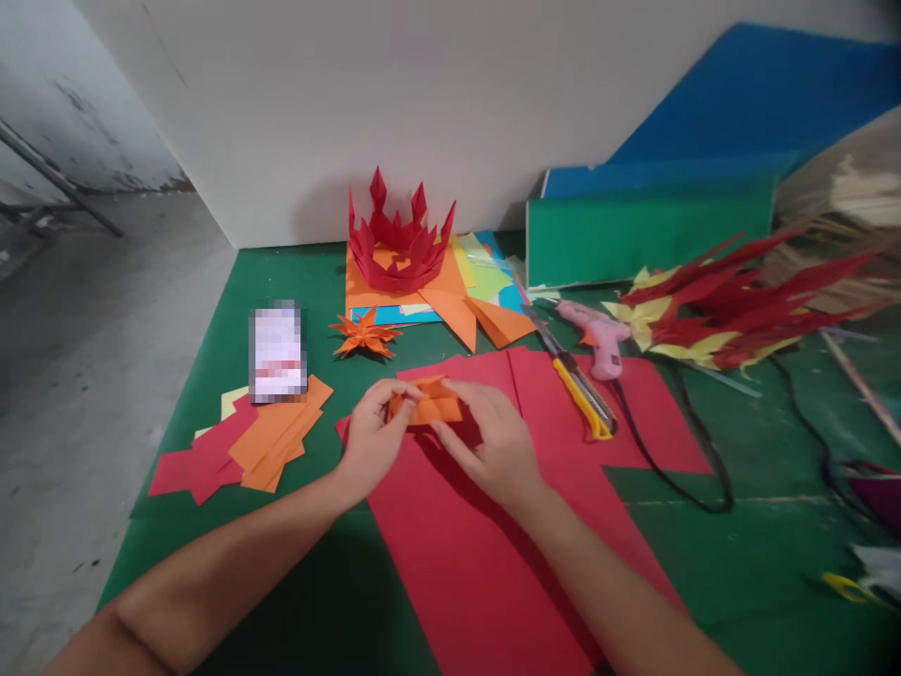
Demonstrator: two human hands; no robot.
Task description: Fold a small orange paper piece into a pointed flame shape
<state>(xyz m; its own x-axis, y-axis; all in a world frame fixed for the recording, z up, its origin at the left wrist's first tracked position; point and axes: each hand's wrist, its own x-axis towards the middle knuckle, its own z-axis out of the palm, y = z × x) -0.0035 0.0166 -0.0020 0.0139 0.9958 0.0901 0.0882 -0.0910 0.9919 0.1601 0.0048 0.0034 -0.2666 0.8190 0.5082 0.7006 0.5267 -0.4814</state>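
Observation:
Between my two hands is a small folded piece of orange paper (440, 409), held above a large red paper sheet (485, 535). My left hand (380, 420) pinches its left end between thumb and fingers. At its right end, my right hand (496, 441) grips the edge, fingertips on top and thumb below. An orange folded paper flower (366, 334) lies just beyond my left hand. Behind it stands a red folded paper crown (401, 258) on a stack of coloured sheets.
Orange and red paper strips (278, 441) lie left beside a blurred-out phone-like rectangle (276, 352). On the right are a yellow utility knife (581, 394), a pink glue gun (597, 338) with its black cord, and a red-and-yellow paper piece (732, 300). A green board (648, 235) stands behind.

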